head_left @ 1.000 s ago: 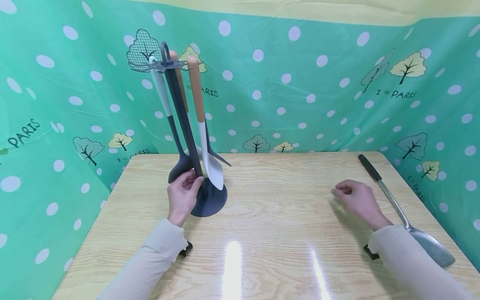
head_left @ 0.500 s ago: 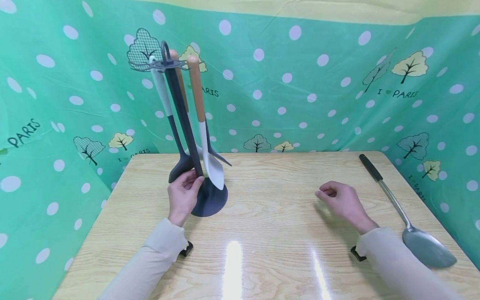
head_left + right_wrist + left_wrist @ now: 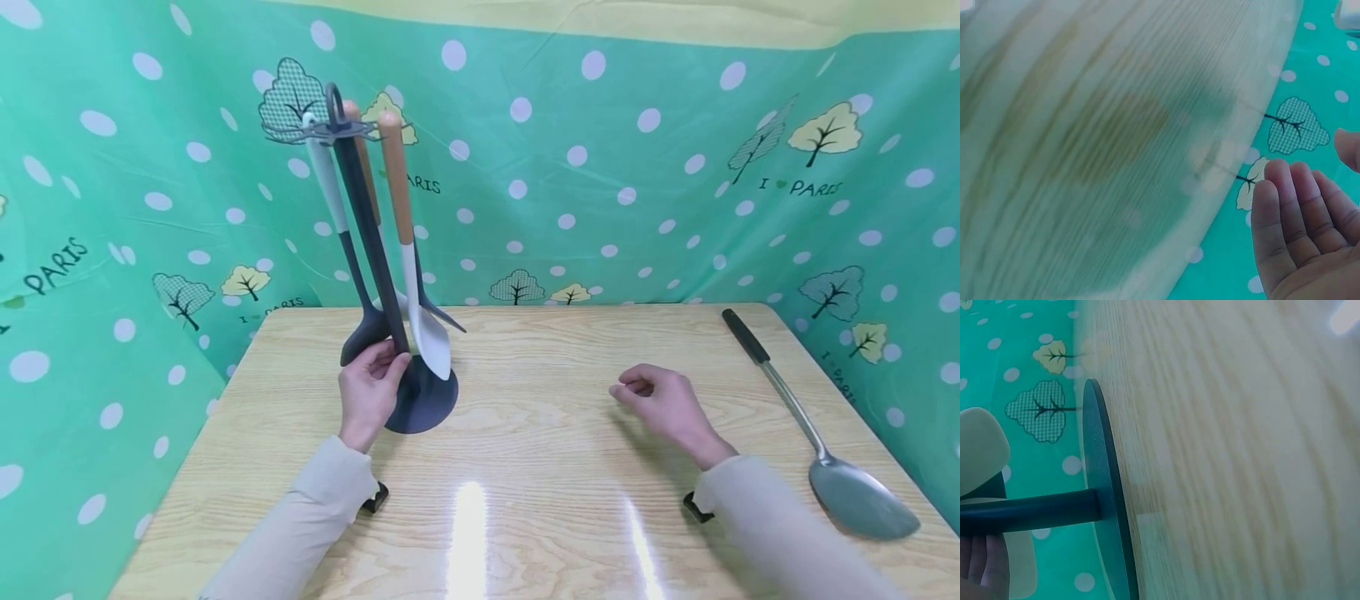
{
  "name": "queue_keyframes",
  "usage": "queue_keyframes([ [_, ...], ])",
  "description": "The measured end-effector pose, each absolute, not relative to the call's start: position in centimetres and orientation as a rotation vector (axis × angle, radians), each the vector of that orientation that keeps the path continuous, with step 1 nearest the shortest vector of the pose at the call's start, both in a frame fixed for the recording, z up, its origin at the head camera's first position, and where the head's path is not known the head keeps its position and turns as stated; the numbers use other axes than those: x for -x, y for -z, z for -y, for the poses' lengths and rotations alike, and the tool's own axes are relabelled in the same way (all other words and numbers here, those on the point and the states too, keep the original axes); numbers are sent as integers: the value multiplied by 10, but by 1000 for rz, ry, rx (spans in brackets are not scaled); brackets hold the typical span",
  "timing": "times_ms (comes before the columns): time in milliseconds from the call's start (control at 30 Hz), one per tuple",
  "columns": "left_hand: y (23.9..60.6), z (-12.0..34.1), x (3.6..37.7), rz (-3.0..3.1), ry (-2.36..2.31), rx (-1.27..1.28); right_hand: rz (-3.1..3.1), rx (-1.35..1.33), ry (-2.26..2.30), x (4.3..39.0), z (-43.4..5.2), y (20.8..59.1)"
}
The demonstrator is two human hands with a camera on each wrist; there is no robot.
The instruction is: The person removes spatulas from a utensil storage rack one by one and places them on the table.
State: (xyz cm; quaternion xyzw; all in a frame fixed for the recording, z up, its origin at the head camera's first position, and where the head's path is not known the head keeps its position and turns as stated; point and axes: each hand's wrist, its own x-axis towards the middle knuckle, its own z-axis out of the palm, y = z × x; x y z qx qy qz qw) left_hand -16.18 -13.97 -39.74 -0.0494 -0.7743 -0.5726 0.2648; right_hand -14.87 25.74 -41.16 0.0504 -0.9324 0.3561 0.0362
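In the head view, my left hand (image 3: pixel 365 400) pinches the lower part of the dark pole of a utensil stand (image 3: pixel 371 242). Its round base (image 3: pixel 1107 500) rests on the table. From the top ring hang a dark ladle (image 3: pixel 365 335) with a pale handle, a white utensil with a wooden handle (image 3: pixel 396 179) and a few others partly hidden behind the pole. My right hand (image 3: pixel 667 404) is held above the table right of the middle, holding nothing. Its fingers (image 3: pixel 1297 206) are loosely bent in the right wrist view, thumb apart.
A metal wok turner (image 3: pixel 858 500) with a black grip lies along the table's right side, beyond my right forearm. Green dotted cloth (image 3: pixel 562 167) hangs behind the wooden table (image 3: pixel 540 467) and at both sides.
My right hand has moved left, away from the wok turner, uncovering more of its blade. The left hand keeps its hold on the stand's pole.
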Motion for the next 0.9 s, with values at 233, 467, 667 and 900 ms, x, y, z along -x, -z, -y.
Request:
queue_keyframes([
  [233,398,141,162,2087,1564,143,2867,-148,-1142,151,-244,410],
  [467,398,141,162,2088,1567,148,2862,-153,-1199,153,-231,410],
  [667,417,147,174,2088,1584,132,2844,-179,-1220,156,-219,408],
  [900,426,150,180,2057,1584,141,2833,-208,-1244,157,-210,406],
])
